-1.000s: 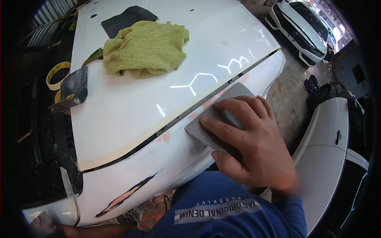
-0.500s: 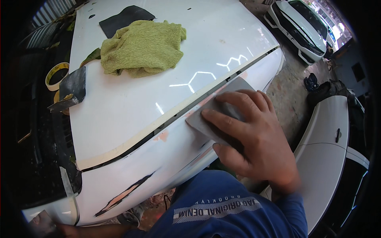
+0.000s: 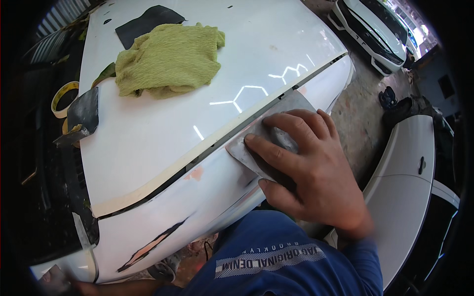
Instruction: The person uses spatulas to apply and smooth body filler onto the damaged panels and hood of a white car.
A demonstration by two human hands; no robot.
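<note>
At far left, my left grip (image 3: 58, 282) shows dim at the rim of the view; I cannot tell whether it holds anything. A roll of masking tape (image 3: 55, 102) sits beside a folded black abrasive sheet (image 3: 83, 109) at the hood's left edge. On the white hood (image 3: 163, 133), a crumpled green cloth (image 3: 170, 61) partly covers a dark sheet (image 3: 145, 23). Below, the white fender (image 3: 148, 222) bears a long dark-edged scrape (image 3: 154, 246) and, farther right, a salmon patch (image 3: 195, 173). My right grip (image 3: 311, 167), fingers spread, grasps a gray sanding sheet (image 3: 240, 151) against the fender's upper edge, just beside the tape-lined hood gap. At right stands a white car door (image 3: 402, 158).
</note>
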